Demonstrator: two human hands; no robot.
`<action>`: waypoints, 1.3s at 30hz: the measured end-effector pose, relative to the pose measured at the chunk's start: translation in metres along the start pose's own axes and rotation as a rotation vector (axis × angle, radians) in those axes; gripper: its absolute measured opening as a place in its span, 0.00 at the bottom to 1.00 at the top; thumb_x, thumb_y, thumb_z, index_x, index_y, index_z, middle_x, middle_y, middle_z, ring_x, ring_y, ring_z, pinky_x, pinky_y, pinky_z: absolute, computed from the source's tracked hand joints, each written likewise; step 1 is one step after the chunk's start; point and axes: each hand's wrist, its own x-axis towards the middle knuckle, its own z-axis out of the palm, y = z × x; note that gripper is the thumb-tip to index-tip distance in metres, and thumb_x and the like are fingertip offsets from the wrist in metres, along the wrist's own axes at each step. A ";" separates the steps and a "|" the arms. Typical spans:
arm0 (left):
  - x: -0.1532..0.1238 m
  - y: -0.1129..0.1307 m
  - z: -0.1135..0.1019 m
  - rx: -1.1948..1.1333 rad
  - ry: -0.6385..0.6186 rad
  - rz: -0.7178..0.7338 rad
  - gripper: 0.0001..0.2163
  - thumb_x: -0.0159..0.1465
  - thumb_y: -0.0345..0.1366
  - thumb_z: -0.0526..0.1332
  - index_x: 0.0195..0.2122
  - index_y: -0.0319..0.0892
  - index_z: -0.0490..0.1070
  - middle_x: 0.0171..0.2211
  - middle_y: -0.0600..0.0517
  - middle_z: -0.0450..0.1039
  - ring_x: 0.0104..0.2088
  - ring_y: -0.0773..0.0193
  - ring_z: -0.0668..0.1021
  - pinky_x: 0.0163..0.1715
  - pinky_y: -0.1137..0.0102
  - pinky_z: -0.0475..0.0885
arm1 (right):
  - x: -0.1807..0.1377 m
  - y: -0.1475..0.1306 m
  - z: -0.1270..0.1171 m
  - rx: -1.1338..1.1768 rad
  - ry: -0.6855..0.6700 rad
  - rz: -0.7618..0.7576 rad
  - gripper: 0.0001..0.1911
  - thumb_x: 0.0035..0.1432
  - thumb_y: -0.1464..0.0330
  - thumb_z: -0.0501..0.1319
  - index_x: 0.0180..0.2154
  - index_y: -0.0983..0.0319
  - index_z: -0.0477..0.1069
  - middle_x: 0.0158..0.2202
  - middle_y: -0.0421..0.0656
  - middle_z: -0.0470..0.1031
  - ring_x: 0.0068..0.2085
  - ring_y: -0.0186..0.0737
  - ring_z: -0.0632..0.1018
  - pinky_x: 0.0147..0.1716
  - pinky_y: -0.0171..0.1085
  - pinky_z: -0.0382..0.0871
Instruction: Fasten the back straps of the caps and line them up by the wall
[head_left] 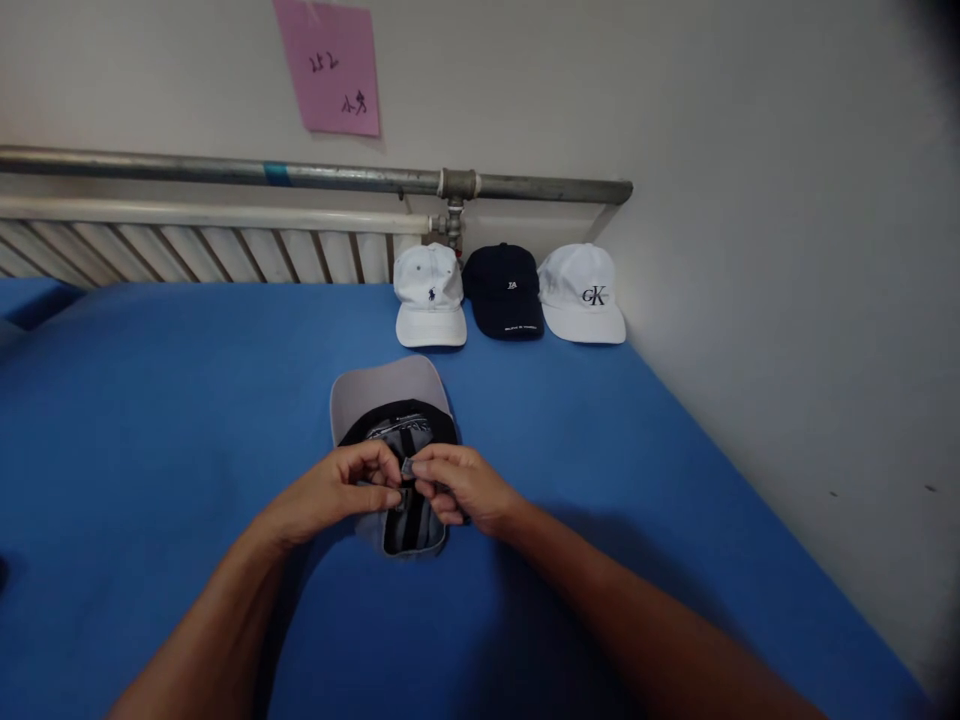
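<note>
Head cam: grey cap [406, 432] ptly behind hands [339, 487] [474, 487]

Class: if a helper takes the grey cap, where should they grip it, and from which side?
Probably by the brim of the grey cap, pinched at its outer edge from the picture's left. The brim is broad, thin and points away from the person; the left hand and right hand are over the nearer part, and the row of caps stands beyond, to the right.

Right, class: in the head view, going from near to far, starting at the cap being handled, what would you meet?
Grey cap → row of three caps → white radiator → back wall.
</note>
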 end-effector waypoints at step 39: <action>0.002 -0.004 0.001 -0.141 0.035 0.028 0.06 0.58 0.39 0.67 0.33 0.42 0.76 0.30 0.53 0.73 0.33 0.66 0.73 0.38 0.71 0.66 | 0.003 0.001 -0.009 -0.037 -0.212 0.043 0.05 0.50 0.71 0.63 0.28 0.63 0.66 0.20 0.34 0.68 0.16 0.23 0.62 0.13 0.25 0.51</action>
